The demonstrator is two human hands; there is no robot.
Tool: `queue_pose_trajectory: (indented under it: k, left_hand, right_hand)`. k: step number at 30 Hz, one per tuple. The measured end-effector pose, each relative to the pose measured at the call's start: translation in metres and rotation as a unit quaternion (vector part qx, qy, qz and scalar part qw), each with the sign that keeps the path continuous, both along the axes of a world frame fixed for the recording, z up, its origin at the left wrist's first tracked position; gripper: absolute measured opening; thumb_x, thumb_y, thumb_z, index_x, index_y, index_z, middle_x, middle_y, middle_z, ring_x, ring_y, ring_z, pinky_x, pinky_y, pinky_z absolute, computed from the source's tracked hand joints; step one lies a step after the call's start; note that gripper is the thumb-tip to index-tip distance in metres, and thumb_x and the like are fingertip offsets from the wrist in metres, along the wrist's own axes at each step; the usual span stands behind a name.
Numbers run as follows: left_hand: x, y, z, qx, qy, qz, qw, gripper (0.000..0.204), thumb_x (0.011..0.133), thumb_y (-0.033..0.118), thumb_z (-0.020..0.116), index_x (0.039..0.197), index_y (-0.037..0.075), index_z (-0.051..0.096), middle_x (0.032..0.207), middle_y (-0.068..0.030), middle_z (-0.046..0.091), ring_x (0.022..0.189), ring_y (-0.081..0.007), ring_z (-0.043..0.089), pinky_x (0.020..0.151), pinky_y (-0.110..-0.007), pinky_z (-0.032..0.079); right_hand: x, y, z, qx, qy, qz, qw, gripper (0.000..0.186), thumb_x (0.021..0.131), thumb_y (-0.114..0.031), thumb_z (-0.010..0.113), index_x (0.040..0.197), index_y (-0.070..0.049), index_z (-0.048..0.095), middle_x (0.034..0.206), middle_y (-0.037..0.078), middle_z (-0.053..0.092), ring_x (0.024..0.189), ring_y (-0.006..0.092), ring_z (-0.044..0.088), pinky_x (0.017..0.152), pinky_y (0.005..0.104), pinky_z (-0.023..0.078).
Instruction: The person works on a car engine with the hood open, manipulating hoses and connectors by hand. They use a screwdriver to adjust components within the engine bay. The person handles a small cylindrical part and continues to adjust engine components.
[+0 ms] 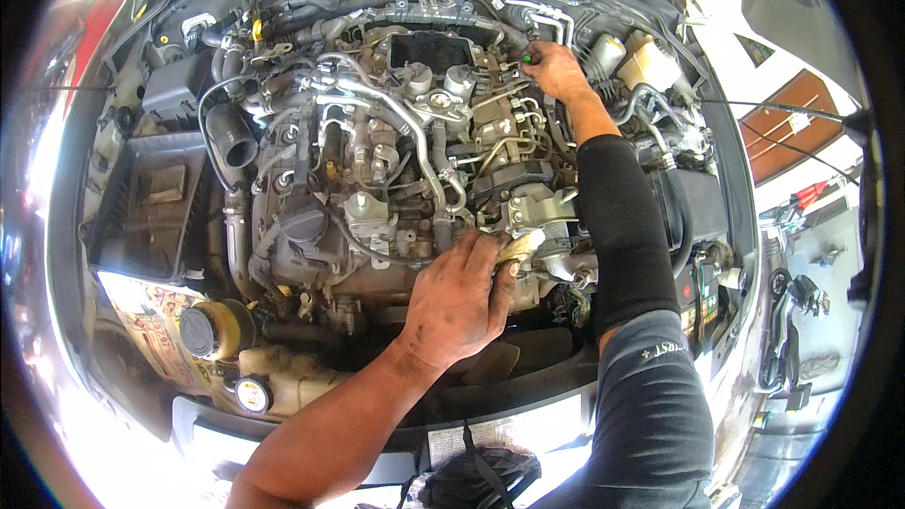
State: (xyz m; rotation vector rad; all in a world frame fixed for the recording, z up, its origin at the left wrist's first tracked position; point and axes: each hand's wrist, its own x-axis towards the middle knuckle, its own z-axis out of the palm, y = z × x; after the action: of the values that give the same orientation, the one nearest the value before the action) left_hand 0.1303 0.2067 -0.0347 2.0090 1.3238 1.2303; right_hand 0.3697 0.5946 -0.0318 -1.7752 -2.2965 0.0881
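An uncovered car engine (pixel 377 179) fills the middle of the view. My left hand (pixel 454 300), smudged with grime, is closed at the engine's front edge. A crumpled pale yellow rag (pixel 521 246) sticks out between its thumb and fingers, next to a metal housing (pixel 537 212). Farther back on the right, my right hand (pixel 558 71) is closed near the pipes at the rear of the engine. A small green-ended thing (pixel 527 58) shows at its fingertips; its kind is too small to tell. A black sleeve covers most of that forearm.
At the left stands an open black air filter box (pixel 141 217), with a loose black intake hose (pixel 231 135) beside it. A yellowish reservoir with a black cap (pixel 215 330) sits at front left. A thick black hose (pixel 677 212) runs right of my sleeve. A battery (pixel 698 306) sits at front right.
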Motion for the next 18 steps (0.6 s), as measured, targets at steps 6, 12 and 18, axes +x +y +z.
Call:
queue_pose_trajectory:
  k: [6, 12, 18]
  left_hand:
    - [0.000, -0.001, 0.002, 0.000, 0.016, 0.009, 1.000, 0.036, 0.098, 0.014, 0.074, 0.126, -0.003, 0.059, 0.117, -0.0285, 0.069, 0.100, -0.0457, 0.073, 0.086, -0.052, 0.062]
    - [0.000, -0.002, 0.004, 0.004, 0.027, 0.012, 1.000, 0.036, 0.099, 0.015, 0.073, 0.127, -0.003, 0.059, 0.118, -0.0279, 0.068, 0.100, -0.0443, 0.073, 0.085, -0.051, 0.062]
    - [0.000, -0.001, 0.002, -0.002, 0.024, 0.005, 1.000, 0.038, 0.099, 0.015, 0.074, 0.128, -0.003, 0.058, 0.119, -0.0294, 0.068, 0.099, -0.0444, 0.073, 0.085, -0.052, 0.062]
  right_hand:
    - [0.000, 0.000, -0.001, -0.006, 0.013, -0.001, 1.000, 0.055, 0.094, -0.037, 0.082, 0.138, -0.007, 0.073, 0.136, 0.022, 0.074, 0.134, 0.0437, 0.063, 0.118, 0.0489, 0.049]
    - [-0.004, -0.006, 0.005, 0.000, 0.002, 0.006, 1.000, 0.046, 0.094, -0.034, 0.081, 0.131, -0.008, 0.076, 0.131, 0.020, 0.076, 0.128, 0.0423, 0.067, 0.114, 0.0487, 0.052]
    - [-0.008, -0.013, 0.009, 0.017, 0.029, 0.009, 0.999, 0.041, 0.093, -0.031, 0.082, 0.125, -0.006, 0.078, 0.122, 0.019, 0.080, 0.121, 0.0418, 0.071, 0.109, 0.0486, 0.055]
